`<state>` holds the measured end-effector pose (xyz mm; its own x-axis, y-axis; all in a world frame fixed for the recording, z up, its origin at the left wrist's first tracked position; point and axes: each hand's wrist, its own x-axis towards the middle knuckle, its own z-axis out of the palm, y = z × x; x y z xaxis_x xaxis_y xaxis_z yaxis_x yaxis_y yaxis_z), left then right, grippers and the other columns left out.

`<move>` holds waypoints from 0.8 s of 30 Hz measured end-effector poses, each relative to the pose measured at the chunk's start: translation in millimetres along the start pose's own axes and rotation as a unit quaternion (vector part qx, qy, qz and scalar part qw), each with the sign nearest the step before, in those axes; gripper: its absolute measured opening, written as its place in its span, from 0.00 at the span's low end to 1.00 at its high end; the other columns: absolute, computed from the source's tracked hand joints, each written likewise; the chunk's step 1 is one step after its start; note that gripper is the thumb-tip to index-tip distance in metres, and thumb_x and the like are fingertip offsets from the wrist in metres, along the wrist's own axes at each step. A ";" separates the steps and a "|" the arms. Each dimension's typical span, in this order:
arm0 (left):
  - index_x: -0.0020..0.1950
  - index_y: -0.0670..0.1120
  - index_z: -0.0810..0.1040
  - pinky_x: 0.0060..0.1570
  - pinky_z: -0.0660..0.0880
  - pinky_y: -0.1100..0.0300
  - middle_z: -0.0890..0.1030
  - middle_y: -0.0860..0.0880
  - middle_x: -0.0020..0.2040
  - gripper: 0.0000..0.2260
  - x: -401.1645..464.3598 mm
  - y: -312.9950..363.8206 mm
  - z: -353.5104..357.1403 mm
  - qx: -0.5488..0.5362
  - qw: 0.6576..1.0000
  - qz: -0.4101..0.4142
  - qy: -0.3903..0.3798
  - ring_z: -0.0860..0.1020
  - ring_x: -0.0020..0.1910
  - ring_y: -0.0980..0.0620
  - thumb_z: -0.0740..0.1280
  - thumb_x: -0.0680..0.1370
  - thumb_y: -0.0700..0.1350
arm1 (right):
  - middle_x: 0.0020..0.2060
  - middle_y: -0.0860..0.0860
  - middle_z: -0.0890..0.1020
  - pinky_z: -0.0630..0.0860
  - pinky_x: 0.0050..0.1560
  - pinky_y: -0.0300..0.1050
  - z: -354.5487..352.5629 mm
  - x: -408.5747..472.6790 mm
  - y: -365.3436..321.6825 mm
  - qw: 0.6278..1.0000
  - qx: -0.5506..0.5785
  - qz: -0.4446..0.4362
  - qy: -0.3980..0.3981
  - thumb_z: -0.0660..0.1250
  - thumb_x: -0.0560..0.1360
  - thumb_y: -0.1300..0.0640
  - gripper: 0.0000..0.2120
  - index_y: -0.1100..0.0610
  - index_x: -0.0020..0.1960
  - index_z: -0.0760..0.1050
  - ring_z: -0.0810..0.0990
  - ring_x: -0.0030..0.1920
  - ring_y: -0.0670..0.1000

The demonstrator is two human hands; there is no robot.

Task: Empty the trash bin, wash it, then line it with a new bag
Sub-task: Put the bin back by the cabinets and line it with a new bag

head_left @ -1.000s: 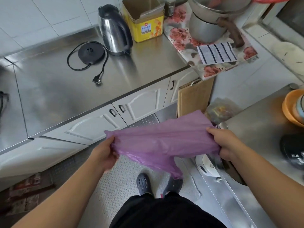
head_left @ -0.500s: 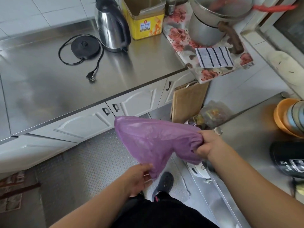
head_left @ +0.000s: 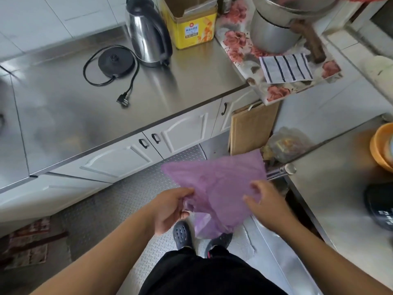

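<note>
A thin purple plastic bag (head_left: 217, 184) hangs crumpled in front of me above the metal floor. My left hand (head_left: 170, 207) pinches its lower left edge between thumb and fingers. My right hand (head_left: 263, 203) presses on the bag's right side with the fingers spread; the bag's tail droops below both hands toward my shoes. No trash bin shows in this view.
A steel counter (head_left: 85, 116) with a kettle (head_left: 148, 33), its base (head_left: 116, 61) and a yellow tin (head_left: 191, 26) runs along the left. A wooden board (head_left: 251, 130) leans by the cabinets. Another steel counter (head_left: 340, 188) stands on the right, with an orange bowl (head_left: 380, 147).
My left hand rose from the bag's bottom tip to its left edge. My right hand slid down and loosened its fist into spread fingers. The bag's top flattened out.
</note>
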<state>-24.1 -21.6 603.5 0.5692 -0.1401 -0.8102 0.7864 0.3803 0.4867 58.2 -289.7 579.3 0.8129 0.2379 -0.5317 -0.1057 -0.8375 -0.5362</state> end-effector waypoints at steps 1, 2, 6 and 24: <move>0.42 0.45 0.82 0.41 0.68 0.56 0.80 0.49 0.35 0.14 -0.3 4.8 8.6 0.015 1.000 0.008 0.001 0.74 0.31 0.53 0.60 0.82 0.45 | 0.59 0.42 0.76 0.72 0.56 0.39 6.5 -12.3 -10.0 0.994 0.034 -0.035 -0.102 0.72 0.68 0.39 0.30 0.48 0.67 0.71 0.76 0.58 0.43; 0.42 0.46 0.82 0.42 0.68 0.55 0.80 0.48 0.36 0.14 -0.5 9.4 17.4 0.022 1.000 0.014 0.007 0.75 0.34 0.52 0.60 0.82 0.45 | 0.59 0.37 0.75 0.71 0.56 0.36 14.3 -22.2 -18.7 0.980 0.047 -0.054 -0.186 0.72 0.65 0.35 0.32 0.43 0.67 0.70 0.75 0.58 0.38; 0.47 0.43 0.80 0.48 0.72 0.53 0.81 0.40 0.47 0.11 8.5 18.2 38.0 0.035 0.999 0.023 0.025 0.77 0.43 0.46 0.60 0.82 0.45 | 0.43 0.41 0.78 0.73 0.45 0.39 44.2 -31.6 -28.0 0.980 0.030 -0.075 -0.183 0.71 0.72 0.42 0.11 0.45 0.47 0.73 0.75 0.43 0.40; 0.57 0.43 0.77 0.37 0.80 0.60 0.85 0.47 0.44 0.24 55.4 -92.8 30.1 0.183 0.974 -0.034 0.130 0.83 0.38 0.51 0.77 0.62 0.38 | 0.42 0.61 0.87 0.83 0.44 0.65 86.4 10.8 -20.2 0.822 0.511 0.246 -0.048 0.75 0.73 0.58 0.12 0.61 0.53 0.80 0.87 0.42 0.64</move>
<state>-58.3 -92.2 523.2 0.4708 0.1001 -0.8766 0.8798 0.0213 0.4749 19.7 -227.7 527.8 0.4834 0.0731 -0.8723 -0.8744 -0.0057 -0.4851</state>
